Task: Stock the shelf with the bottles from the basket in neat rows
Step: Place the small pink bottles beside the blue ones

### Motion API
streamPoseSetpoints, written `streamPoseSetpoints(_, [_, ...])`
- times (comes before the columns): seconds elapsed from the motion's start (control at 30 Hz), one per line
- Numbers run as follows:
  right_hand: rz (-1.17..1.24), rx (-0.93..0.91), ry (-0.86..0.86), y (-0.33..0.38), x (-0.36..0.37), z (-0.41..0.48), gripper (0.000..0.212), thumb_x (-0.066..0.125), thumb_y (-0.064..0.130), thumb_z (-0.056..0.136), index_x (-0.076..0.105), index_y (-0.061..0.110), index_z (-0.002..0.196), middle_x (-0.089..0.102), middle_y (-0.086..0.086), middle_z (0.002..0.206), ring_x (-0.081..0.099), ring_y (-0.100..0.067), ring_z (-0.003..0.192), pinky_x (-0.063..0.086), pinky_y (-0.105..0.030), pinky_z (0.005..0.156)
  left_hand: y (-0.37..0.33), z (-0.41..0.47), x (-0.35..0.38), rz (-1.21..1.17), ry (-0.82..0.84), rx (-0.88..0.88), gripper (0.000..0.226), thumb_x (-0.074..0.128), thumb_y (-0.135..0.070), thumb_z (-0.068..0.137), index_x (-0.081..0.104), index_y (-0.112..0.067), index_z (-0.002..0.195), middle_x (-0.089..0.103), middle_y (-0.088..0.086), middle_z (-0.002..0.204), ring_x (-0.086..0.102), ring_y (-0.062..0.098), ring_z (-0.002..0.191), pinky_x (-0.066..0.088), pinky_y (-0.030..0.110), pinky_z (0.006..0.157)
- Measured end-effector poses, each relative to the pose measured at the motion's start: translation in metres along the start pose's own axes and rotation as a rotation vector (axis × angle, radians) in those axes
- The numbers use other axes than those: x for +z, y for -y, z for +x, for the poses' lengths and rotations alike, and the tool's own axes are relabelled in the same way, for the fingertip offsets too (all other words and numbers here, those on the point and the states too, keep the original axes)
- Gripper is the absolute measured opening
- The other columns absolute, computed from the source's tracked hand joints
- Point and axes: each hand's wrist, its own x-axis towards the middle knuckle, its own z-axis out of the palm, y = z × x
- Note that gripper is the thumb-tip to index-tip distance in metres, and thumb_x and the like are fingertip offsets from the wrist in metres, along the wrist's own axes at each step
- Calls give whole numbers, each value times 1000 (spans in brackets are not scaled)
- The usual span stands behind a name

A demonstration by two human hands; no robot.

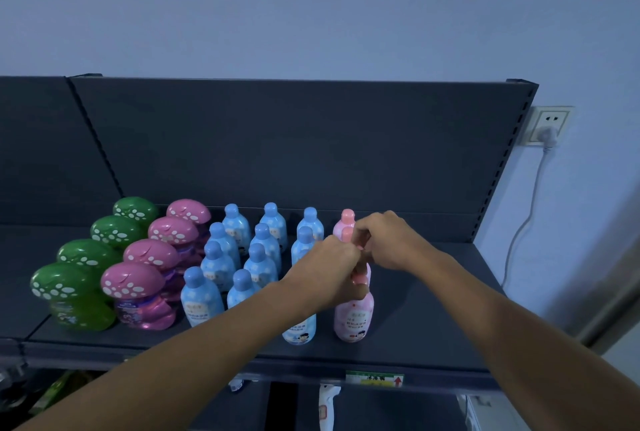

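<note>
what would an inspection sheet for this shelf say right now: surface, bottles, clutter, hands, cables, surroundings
surface: dark shelf, level, bare at its right end
job's things: green mushroom-cap bottles and pink mushroom-cap bottles, one file of four each; blue bottles in three files, partly hidden; slim pink bottles in one file; basket not in view
clutter: nothing seen
grippers: left hand and right hand both grip slim pink bottles by their tops
cables: white cable hangs from a plug in the wall socket, off the shelf
surroundings: pale wall; price label on the shelf edge
</note>
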Motion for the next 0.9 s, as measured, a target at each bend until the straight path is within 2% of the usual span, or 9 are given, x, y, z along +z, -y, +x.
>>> streamPoseSetpoints(0.2, [-5,13,-45,3,-2,1,8,79,26,79,72,26,83,71,12,88,67,-8,85,56,-27,78,5,-2,-6,6,6,12,14,64,-24,83,74,-14,88,73,1,83,66,18,83,57,38,76])
streamPoseSetpoints(0.4, [-20,19,-81,5,-4,2,7,77,24,81,73,29,85,70,14,88,66,-7,87,56,-26,80,5,-2,-8,-11,27,12,13,67,-23,81,74,-12,81,74,2,79,66,19,81,56,39,74])
streamPoseSetpoints(0.57, [-21,41,-118,7,-5,1,5,76,31,83,73,29,85,69,14,85,66,-7,84,59,-31,79,2,-2,-13,5,62,35,14,68,-24,82,73,-12,77,70,2,74,63,20,79,54,36,68])
streamPoseSetpoints(0.63, [-21,49,-128,10,-5,-1,4,76,30,81,72,29,84,69,14,83,66,-8,83,59,-34,78,3,-3,-15,-6,76,26,20,69,-26,82,62,-12,70,62,-3,66,58,18,76,47,34,60])
streamPoseSetpoints(0.7, [-24,65,-138,14,-6,-5,3,75,29,81,73,29,83,70,14,83,67,-8,83,59,-34,78,4,-5,-17,-26,77,15,33,69,-29,84,44,-22,64,46,-8,62,50,17,73,37,28,56])
streamPoseSetpoints(0.77, [-34,81,-156,19,-8,-10,2,73,27,81,72,29,82,71,14,84,67,-10,83,59,-35,77,9,-8,-26,0,53,0,35,68,-32,87,44,-27,63,42,-6,66,48,18,75,39,30,60])
streamPoseSetpoints(0.83, [-37,95,-178,26,-10,-15,2,71,26,81,71,28,80,71,13,84,67,-12,84,59,-37,77,20,-14,-40,1,1,-7,24,66,-33,90,58,-23,71,60,-3,76,54,21,81,48,36,70])
streamPoseSetpoints(0.9, [-42,112,-204,36,-11,-20,4,68,26,82,70,27,79,71,13,83,67,-13,83,59,-37,76,37,-24,-56,-15,-68,-23,18,67,-35,91,71,-17,89,71,-1,89,61,23,90,52,40,82])
